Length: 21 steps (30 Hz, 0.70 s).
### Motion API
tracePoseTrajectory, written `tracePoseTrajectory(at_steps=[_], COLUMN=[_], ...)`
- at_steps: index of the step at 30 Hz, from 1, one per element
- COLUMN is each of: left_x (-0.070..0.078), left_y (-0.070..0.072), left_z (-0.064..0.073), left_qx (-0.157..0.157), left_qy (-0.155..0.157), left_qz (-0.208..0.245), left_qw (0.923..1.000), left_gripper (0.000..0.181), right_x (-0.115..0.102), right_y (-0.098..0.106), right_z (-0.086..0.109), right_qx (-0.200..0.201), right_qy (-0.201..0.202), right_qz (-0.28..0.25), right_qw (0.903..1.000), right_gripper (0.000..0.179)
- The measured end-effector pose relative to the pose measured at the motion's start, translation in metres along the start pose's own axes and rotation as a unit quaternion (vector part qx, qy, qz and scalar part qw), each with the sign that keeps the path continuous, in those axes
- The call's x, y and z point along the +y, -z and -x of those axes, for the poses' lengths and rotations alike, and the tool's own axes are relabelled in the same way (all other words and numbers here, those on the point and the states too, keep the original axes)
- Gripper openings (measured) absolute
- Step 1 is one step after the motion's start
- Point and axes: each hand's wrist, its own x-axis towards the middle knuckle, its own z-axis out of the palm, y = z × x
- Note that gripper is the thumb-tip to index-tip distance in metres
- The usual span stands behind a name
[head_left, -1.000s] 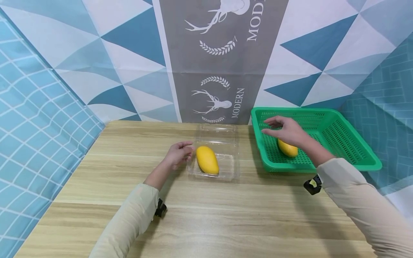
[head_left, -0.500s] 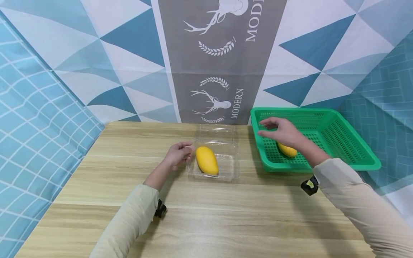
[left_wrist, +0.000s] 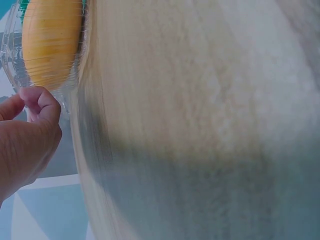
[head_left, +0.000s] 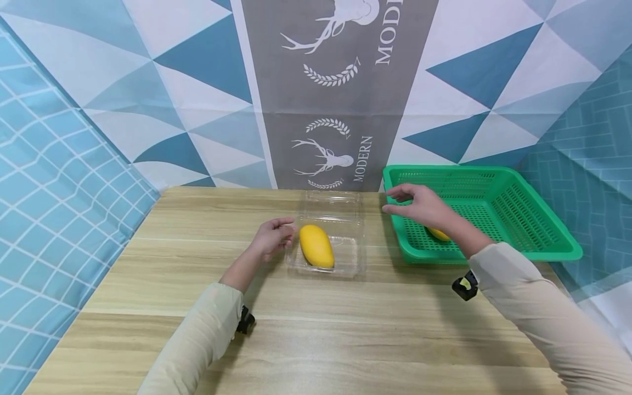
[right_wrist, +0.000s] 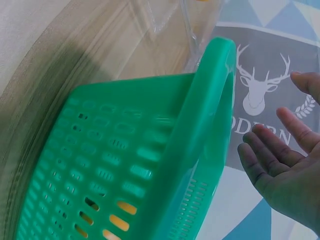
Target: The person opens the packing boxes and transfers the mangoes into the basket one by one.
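A clear plastic clamshell box [head_left: 348,255] lies with its lid raised back at the middle of the table, and one yellow mango [head_left: 316,246] sits in its left side. My left hand [head_left: 269,239] is at the box's left edge; the left wrist view shows thumb and curled finger pinching the rim of the plastic box [left_wrist: 11,55] close to the mango [left_wrist: 52,42]. Over the left rim of a green basket [head_left: 494,255] hovers my right hand [head_left: 423,209], fingers spread and holding nothing. Another mango [head_left: 438,235] lies in the basket, partly hidden by that hand.
The wooden table [head_left: 316,334] ends at the back against a wall covering [head_left: 316,99] with triangles and deer prints. The basket's slotted wall [right_wrist: 125,120] rises high beside the right wrist. Blue grid-patterned cloth [head_left: 59,181] borders the left side.
My right hand has drifted left and slightly down, from over the basket to its left rim, holding nothing. My left hand, the box and its mango have stayed put.
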Motion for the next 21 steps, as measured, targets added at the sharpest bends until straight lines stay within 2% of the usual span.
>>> tracePoseTrajectory(at_steps=[12,21], left_x=[0.0,0.001], left_y=[0.0,0.0], left_z=[-0.001,0.0], left_qx=[0.001,-0.002], left_qy=[0.006,0.005], left_qz=[0.005,0.004], left_qw=[1.0,1.0], left_gripper=[0.043,0.042], right_x=[-0.008,-0.015], right_y=[-0.008,-0.012], right_z=[-0.002,-0.006], right_qx=[-0.008,-0.011], right_qy=[0.007,0.033], right_qz=[-0.007,-0.003], right_qw=[0.9999,0.9994], right_gripper=[0.05,0.045])
